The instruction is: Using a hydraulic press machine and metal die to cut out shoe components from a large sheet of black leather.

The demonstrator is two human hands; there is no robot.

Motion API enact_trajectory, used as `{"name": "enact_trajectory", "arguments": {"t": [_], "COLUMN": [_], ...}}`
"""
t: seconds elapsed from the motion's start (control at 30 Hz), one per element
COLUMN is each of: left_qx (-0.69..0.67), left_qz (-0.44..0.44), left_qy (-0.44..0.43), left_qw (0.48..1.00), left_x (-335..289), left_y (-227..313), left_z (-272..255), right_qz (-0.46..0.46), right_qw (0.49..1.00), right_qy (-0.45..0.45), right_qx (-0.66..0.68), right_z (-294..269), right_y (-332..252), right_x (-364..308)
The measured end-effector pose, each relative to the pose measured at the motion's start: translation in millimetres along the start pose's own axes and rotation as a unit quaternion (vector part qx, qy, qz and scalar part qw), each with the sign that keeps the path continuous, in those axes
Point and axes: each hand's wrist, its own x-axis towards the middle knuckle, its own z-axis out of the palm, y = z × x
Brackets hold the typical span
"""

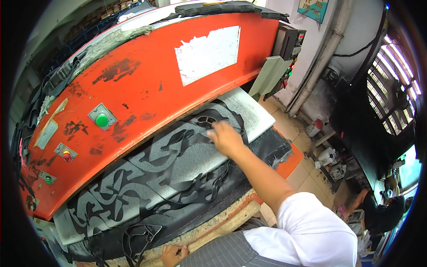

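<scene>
Reaching over the machine's bed, my right hand [226, 137] has its thumb and forefinger apart beside a small metal cutting die [206, 120]. I cannot tell whether the fingertips touch the die. Under it lies a dark sheet cut into curved strips [173, 142], with a pale grey cutting board [260, 116] showing through the gaps. At the front edge, my left hand [173, 254] rests with curled fingers, and nothing shows in it. To its left, a larger open-framed metal die [140, 238] lies on the dark material at the edge.
A big orange press beam [147, 89] arches over the bed, with a green button [102, 120] and a red knob [66, 155]. A control box [289, 44] stands at its right end. Dark scrap [200, 187] hangs along the bed's front. Another person [382, 211] is at far right.
</scene>
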Motion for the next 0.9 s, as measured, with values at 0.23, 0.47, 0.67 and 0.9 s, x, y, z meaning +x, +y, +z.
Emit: {"name": "enact_trajectory", "arguments": {"t": [0.23, 0.47, 0.67, 0.9], "left_qx": [0.042, 0.033, 0.040, 0.064], "left_qz": [0.013, 0.023, 0.033, 0.044], "left_qy": [-0.036, -0.041, -0.029, -0.002], "left_qw": [0.998, 0.998, 0.998, 0.997], "left_x": [17.0, 10.4, -5.6, -13.3], "left_y": [-21.1, -41.2, -45.8, -43.0], "left_z": [13.5, 33.8, 38.0, 18.6], "right_qz": [-0.002, -0.031, 0.000, -0.062], "right_qw": [0.979, 0.999, 0.996, 0.998], "right_qy": [-0.170, -0.019, -0.009, 0.002], "right_qx": [-0.113, -0.012, 0.087, 0.015], "right_z": [41.9, 19.9, 36.6, 46.4], "right_y": [37.2, 128.4, 82.3, 67.6], "right_x": [86.3, 120.7, 99.7, 75.8]}}
